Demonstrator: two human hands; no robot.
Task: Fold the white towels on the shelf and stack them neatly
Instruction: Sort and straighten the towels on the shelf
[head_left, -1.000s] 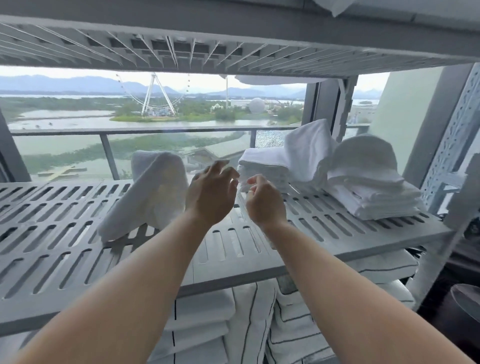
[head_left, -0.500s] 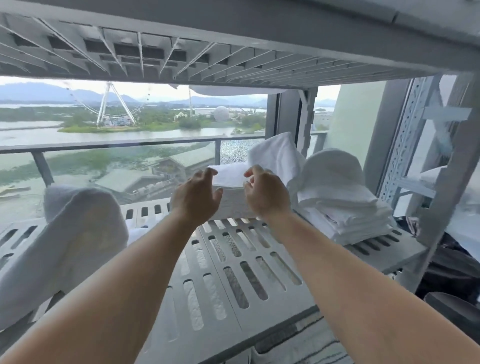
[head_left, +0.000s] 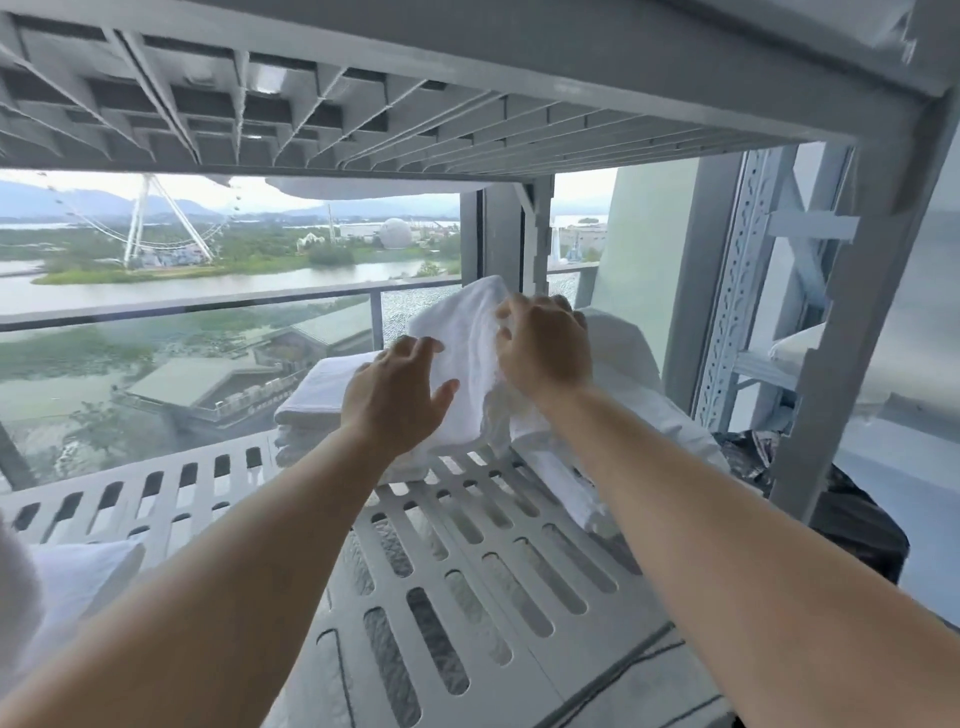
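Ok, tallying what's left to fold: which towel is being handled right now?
The crumpled towel the right hand grips, raised above the flat folded stack.

We list a plain white towel (head_left: 467, 364) and a plain white folded stack (head_left: 324, 387). We log the shelf (head_left: 571, 644) as pale grey, patterned with rows of oblong slots.

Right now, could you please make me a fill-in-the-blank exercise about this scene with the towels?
The right hand holds a loose towel in its grip; the towel's colour is ____. The left hand touches it too, so ____ hands are on it. Outside, the Ferris wheel stands at the view's ____.
Missing words: white, two, left.
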